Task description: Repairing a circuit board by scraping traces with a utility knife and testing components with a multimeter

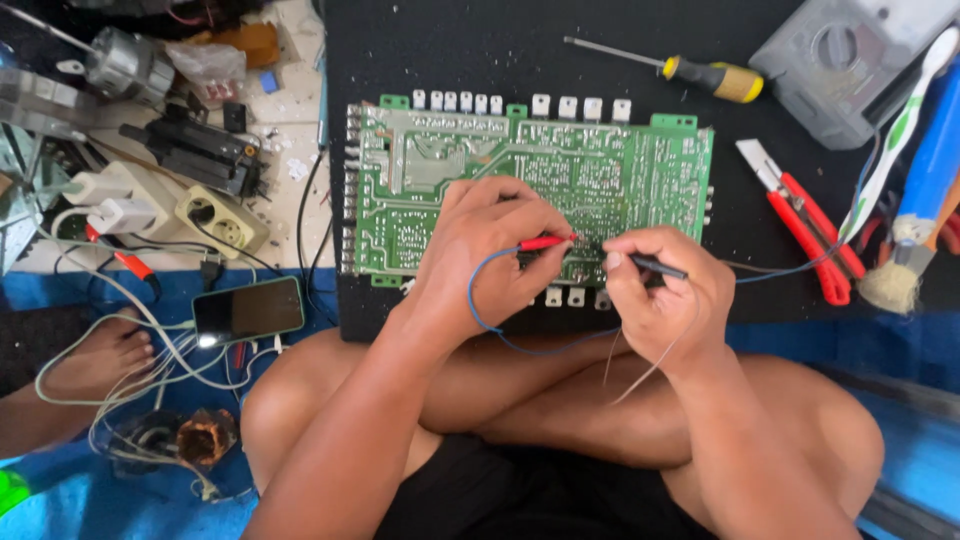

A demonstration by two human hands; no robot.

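Observation:
A large green circuit board (600,170) lies solder side up on a black mat (480,60) in front of my crossed legs. My left hand (485,250) pinches a red test probe (548,242) with a blue lead, its tip on the board's lower middle. My right hand (665,290) holds a black test probe (655,265), tip pointing left toward the red one. The two tips sit close together on the board.
A grey multimeter (850,60) sits at the top right, with a yellow-handled screwdriver (700,75), red cutters (810,225) and brushes (900,230) beside it. A phone (248,310), a power strip (170,205), cables and a motor (125,65) crowd the left.

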